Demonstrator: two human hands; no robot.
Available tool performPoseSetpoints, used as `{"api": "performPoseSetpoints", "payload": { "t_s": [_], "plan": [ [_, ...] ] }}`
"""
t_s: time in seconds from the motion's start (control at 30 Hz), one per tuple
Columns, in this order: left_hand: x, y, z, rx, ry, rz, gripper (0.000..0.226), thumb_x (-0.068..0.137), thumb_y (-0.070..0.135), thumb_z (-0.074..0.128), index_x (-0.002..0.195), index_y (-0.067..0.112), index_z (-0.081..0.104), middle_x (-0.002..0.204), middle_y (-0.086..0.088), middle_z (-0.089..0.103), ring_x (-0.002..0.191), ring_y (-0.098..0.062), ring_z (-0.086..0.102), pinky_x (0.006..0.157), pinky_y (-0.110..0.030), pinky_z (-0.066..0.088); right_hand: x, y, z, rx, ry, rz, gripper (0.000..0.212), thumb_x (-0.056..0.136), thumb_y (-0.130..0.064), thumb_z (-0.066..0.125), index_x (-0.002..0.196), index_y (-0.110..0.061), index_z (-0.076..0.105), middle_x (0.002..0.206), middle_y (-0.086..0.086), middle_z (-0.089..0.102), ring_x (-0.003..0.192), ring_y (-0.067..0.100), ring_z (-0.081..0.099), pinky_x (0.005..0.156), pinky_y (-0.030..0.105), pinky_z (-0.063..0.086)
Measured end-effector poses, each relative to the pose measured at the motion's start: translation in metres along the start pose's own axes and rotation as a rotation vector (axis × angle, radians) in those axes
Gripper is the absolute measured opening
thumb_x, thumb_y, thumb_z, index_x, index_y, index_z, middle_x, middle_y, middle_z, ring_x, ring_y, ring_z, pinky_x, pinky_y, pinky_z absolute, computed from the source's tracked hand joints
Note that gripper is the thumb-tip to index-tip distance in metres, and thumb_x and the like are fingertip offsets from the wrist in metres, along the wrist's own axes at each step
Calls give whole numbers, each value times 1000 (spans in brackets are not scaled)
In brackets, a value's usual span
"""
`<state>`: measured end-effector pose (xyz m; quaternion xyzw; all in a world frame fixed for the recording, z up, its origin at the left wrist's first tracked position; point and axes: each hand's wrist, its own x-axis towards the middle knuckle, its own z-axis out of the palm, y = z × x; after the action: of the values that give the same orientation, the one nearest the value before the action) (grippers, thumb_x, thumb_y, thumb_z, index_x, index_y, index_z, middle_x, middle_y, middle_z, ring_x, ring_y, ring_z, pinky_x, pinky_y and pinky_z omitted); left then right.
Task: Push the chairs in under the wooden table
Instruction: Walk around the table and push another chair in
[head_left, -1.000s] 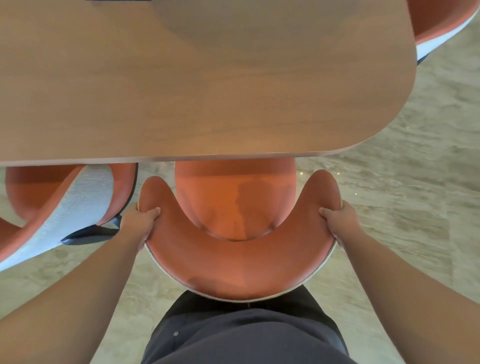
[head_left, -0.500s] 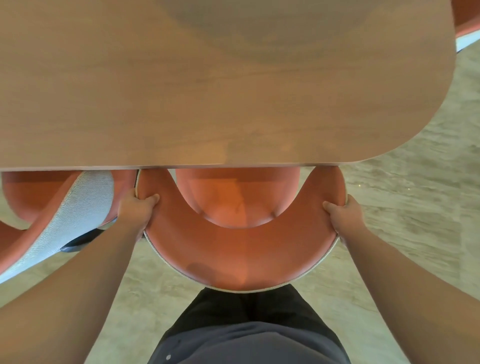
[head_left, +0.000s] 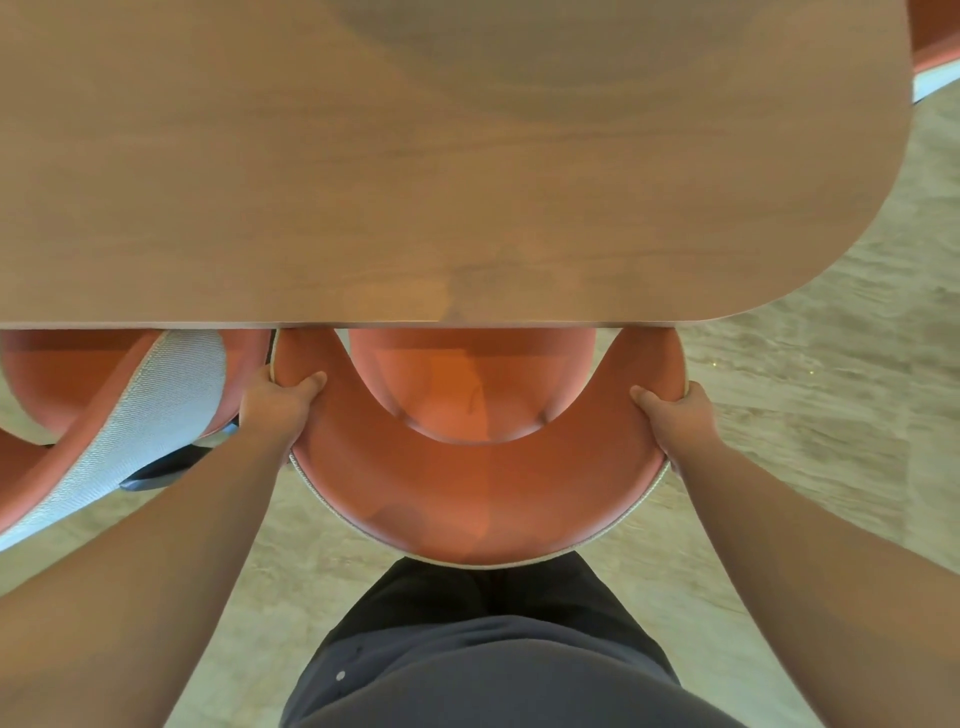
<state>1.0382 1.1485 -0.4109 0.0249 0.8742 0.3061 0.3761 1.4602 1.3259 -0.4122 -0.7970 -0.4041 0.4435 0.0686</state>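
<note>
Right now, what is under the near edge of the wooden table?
The front of the orange chair seat and both armrest tips go under the wooden table. A second chair is partly under it. The table legs are hidden.

Pale marbled stone floor (head_left: 831, 415), person's dark trousers (head_left: 483, 670) at bottom edge

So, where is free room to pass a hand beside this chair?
Right of the orange chair, beyond the right hand, lies bare floor. It is crowded on the left: the left hand sits in the narrow gap beside the neighbouring chair.
</note>
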Motion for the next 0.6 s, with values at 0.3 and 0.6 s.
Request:
{"api": "performPoseSetpoints", "payload": {
  "t_s": [0.3,0.6],
  "plan": [
    [-29,-11,0,93,34,37,71,88,30,76,147,13,42,132,-14,61,113,-36,59,94,-46,50,-17,4,3,-23,39,-1,61,85,-40,73,130,-10,45,91,-3,56,93,32,58,81,46,51],
    [-84,-39,4,-20,0,-61,75,90,18,75,151,7,34,145,-17,52,130,-39,53,109,-54,45,-48,22,1,3,-27,2,79,83,-39,76,144,-10,34,114,8,55,96,34,56,88,50,53]
  ]
}}
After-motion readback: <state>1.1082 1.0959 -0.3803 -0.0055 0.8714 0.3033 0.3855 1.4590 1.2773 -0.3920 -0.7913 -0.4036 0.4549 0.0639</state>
